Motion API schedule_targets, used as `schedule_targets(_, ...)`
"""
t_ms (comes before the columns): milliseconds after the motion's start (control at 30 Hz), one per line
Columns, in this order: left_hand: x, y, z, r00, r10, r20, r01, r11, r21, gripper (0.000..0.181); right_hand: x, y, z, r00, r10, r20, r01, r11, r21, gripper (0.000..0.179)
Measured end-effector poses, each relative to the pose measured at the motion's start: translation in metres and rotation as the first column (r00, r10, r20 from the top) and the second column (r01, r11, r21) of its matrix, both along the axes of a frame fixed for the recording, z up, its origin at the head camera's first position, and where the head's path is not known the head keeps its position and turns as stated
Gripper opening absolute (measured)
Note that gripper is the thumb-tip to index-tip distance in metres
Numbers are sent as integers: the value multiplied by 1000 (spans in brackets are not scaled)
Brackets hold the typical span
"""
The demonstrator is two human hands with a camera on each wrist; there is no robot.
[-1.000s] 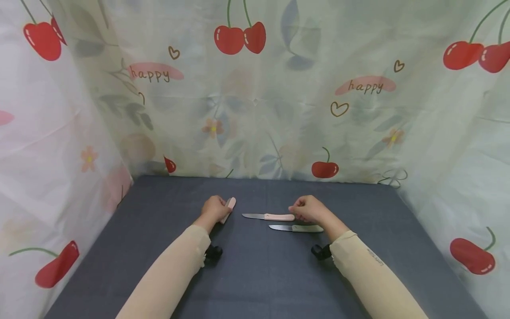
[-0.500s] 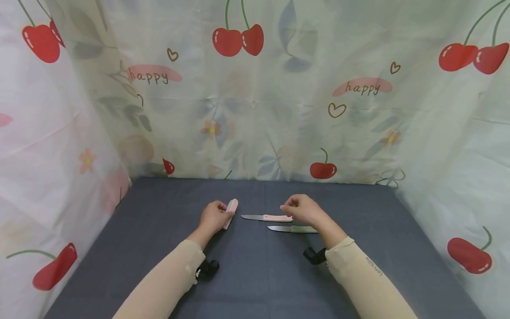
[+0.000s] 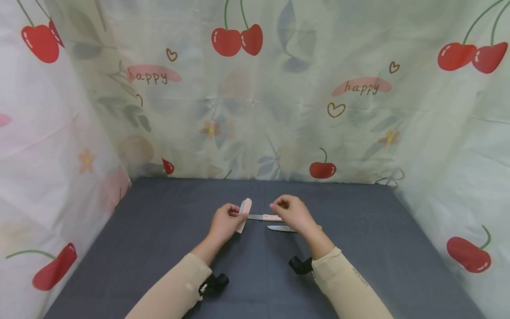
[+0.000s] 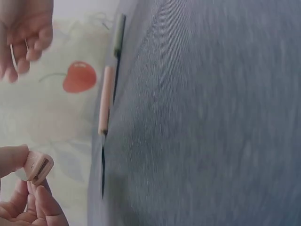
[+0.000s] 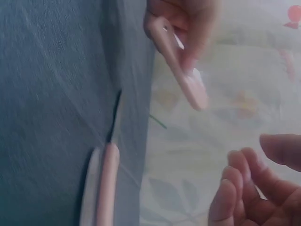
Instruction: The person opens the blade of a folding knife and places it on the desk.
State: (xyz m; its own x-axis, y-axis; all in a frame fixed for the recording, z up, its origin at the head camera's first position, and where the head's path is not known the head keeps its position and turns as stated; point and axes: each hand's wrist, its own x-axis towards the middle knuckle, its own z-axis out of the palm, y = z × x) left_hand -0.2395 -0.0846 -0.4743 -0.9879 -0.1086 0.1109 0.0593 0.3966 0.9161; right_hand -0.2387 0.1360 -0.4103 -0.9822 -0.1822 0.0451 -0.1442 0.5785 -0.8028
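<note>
The left hand (image 3: pixel 226 222) is pinching the folded knife (image 3: pixel 247 206) between thumb and fingers, holding it tilted above the dark table (image 3: pixel 171 230). To its right, the pink knife (image 3: pixel 272 217) is lying unfolded on the table, its blade pointing left and its tip hiding behind the folded knife in the head view. Slightly further right and nearer the person, the green knife (image 3: pixel 280 228) is lying roughly parallel. The right hand (image 3: pixel 295 215) is hovering above these two, its thumb standing apart from the loosely curved fingers.
</note>
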Motion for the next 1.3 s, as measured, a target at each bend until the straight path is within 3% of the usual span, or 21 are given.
schedule_targets(300, 10, 19, 4, 999, -20, -28, 24, 988, 150, 29, 2, -20, -16, 994, -57, -97, 48, 995, -87, 15)
schedule_targets(567, 16, 31, 0, 995, -89, -54, 100, 961, 258, 32, 1, -31, -30, 989, -94, -115, 70, 979, -193, 19)
schedule_targets(767, 18, 34, 0, 989, -129, -76, 146, 944, 297, 35, -1, -34, -39, 993, -66, -99, 34, 955, -295, 20)
schedule_targets(900, 19, 35, 0, 988, -133, -74, 150, 941, 303, 28, 1, -34, -41, 997, -38, -74, 8, 928, -372, 22)
schedule_targets(1067, 17, 33, -3, 979, -156, -131, 187, 942, 279, 21, 3, -33, -41, 1000, 1, -6, -4, 896, -444, 22)
schedule_targets(1300, 15, 25, -1, 952, -259, -165, 281, 951, 128, 22, 1, -28, -43, 990, 132, 45, -95, 873, -478, 23)
